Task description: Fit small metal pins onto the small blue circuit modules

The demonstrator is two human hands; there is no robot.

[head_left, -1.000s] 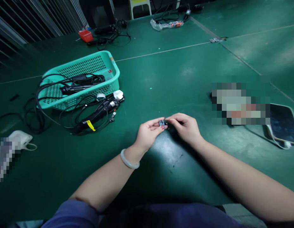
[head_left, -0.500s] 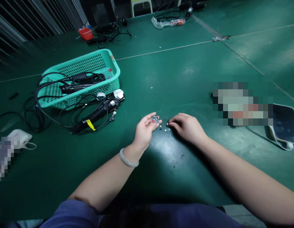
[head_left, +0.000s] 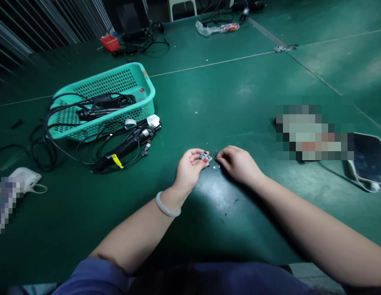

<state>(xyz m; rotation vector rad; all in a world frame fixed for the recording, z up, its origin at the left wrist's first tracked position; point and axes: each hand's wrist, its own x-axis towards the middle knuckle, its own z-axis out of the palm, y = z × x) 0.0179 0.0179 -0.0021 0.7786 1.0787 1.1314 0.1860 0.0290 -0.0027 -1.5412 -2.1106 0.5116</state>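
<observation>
My left hand (head_left: 189, 167), with a pale bangle (head_left: 168, 206) at the wrist, pinches a small silver plate with cutouts (head_left: 205, 156) between thumb and fingers, just above the green table. To its right, my right hand (head_left: 239, 163) has thumb and forefinger pressed together close to the tabletop. Anything in that pinch is too small to make out. A tiny white rectangular frame (head_left: 216, 167) lies on the table between the two hands, slightly nearer to me.
A turquoise basket (head_left: 149, 96) with black corded devices stands at left, with another black corded device (head_left: 125, 149) before it. Phones lie at far right (head_left: 370, 157) and far left (head_left: 26, 178). Farther back are a red tray (head_left: 110, 43) and a plastic-wrapped item (head_left: 217, 28).
The silver plate has moved slightly right and turned in my left hand, its fingers curling more around it. My right fingertips stay close by; the tiny pale piece at them no longer shows.
</observation>
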